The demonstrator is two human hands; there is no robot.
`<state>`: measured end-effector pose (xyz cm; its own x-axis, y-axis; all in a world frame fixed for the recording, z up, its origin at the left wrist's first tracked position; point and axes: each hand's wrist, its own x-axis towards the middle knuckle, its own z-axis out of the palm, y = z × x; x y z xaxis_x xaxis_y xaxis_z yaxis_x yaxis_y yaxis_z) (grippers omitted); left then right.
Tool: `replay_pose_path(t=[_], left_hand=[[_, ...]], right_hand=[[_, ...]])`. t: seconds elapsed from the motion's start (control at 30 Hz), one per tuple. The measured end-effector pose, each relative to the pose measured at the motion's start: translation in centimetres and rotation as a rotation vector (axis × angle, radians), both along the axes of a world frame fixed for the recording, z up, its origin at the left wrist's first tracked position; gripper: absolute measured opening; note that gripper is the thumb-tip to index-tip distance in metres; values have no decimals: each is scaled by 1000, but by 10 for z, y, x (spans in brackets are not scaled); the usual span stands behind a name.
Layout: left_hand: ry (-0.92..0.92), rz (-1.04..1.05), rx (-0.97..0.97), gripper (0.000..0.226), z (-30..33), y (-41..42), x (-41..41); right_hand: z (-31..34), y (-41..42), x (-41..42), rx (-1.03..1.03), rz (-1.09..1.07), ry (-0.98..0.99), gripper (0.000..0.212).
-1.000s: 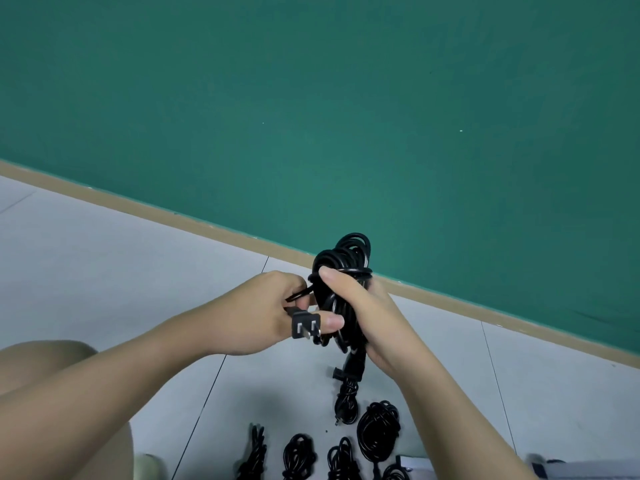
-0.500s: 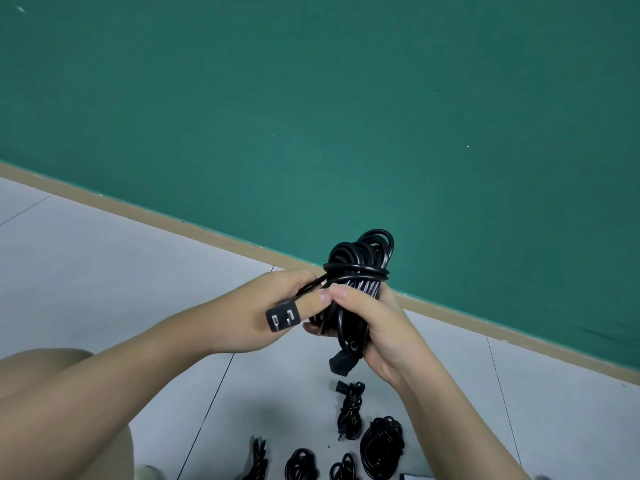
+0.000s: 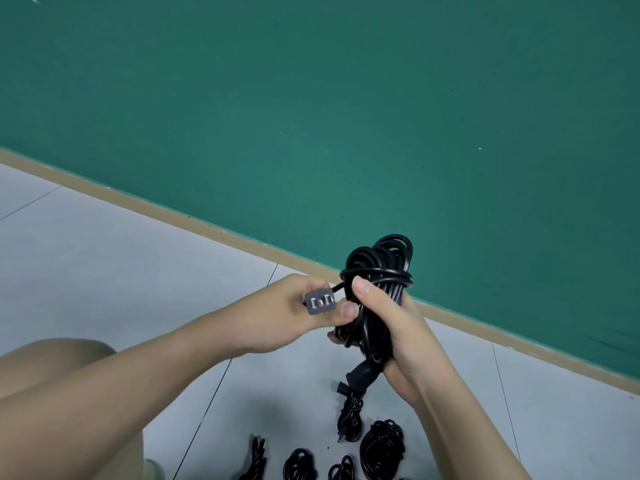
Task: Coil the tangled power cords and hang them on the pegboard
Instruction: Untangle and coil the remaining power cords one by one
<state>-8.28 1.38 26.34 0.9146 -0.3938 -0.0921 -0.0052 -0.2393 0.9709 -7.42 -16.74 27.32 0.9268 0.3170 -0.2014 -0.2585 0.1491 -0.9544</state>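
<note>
Both hands raised in front of the green wall (image 3: 346, 98), close together, nearly touching. Right hand (image 3: 391, 327) wrapped round the middle of a coiled black power cord (image 3: 377, 271), thumb laid across the front of the bundle, loops sticking up above the fist and a moulded connector end (image 3: 358, 372) hanging out below it. Left hand (image 3: 287, 313) just beside, pinching the two-prong plug (image 3: 320, 302) between thumb and curled fingers, flat prongs turned toward the camera, a short run of cord leading from the plug straight into the bundle. A few turns of cord cinched crosswise round the loops just above the right thumb. Judged step: finishing the wrap, securing the tail of this cord so the coil holds. Next move likely calls for tucking the plug end through or under a wrap, pulled snug without loosening the right-hand grip, then carrying the bundle to a peg. No pegboard anywhere in view, so impossible to say where that lies. Below the hands, on the pale tiled floor (image 3: 121, 254), several more black cord bundles (image 3: 381, 445) in a loose row, well apart from both hands, apparently coiled already, though partly cut off at the lower edge. Bare knee (image 3: 52, 368) under the left forearm.
</note>
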Motion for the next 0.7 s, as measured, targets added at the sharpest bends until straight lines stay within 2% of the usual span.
replay_pose_path(t=[0.13,0.23,0.37,0.43,0.6,0.7], left_hand=[[-85,6,134,78,-10,-5,1],[-103,6,232,88,-11,1,4],[-80,51,308,66,-12,6,3],[-73,71,378,56,-12,1,-1],[-92,-11,579,50,-17,-9,-11],[-89,-23,572,41,-15,1,-5]], right_hand=[[-2,-9,5,-52,18,0,11],[-10,-10,10,-159,-13,-35,23],[-27,-7,16,-367,-94,-99,44],[-31,-4,17,-403,-125,-107,45],[-41,2,20,-445,-170,-70,42],[-40,3,19,-486,-143,-106,39]])
